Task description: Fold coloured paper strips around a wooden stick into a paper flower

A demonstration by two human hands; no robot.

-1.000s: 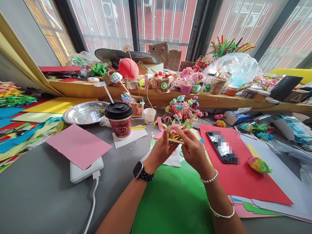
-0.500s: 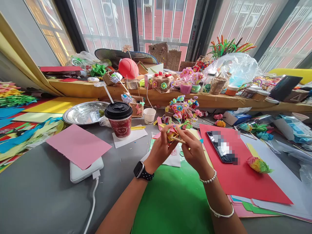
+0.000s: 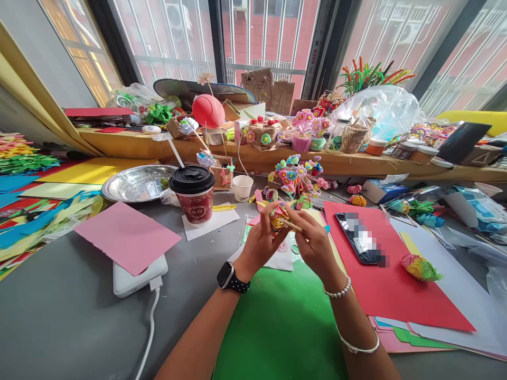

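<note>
My left hand (image 3: 257,245) is closed around a pink and yellow paper flower (image 3: 278,219), its fingers curled about the petals. In my right hand (image 3: 315,240) is a thin pale stick (image 3: 293,226), its tip against the flower; what kind of stick it is I cannot make out. The right fingertips also reach to the flower's edge, and both hands meet above the far end of a green mat (image 3: 281,322). A finished-looking paper flower (image 3: 420,267) in pink, yellow and green lies to the right on a red paper sheet (image 3: 404,295).
A phone (image 3: 358,237) lies on the red sheet. Left of my hands stand a lidded cup (image 3: 194,203) with a straw and a small paper cup (image 3: 242,190). Pink paper (image 3: 129,235) covers part of a white power bank (image 3: 140,279). Crafted flowers (image 3: 299,177) stand beyond my hands.
My hands stay in almost the same place; the flower seems turned slightly between the fingers, and the stick's tip has shifted a little against it.
</note>
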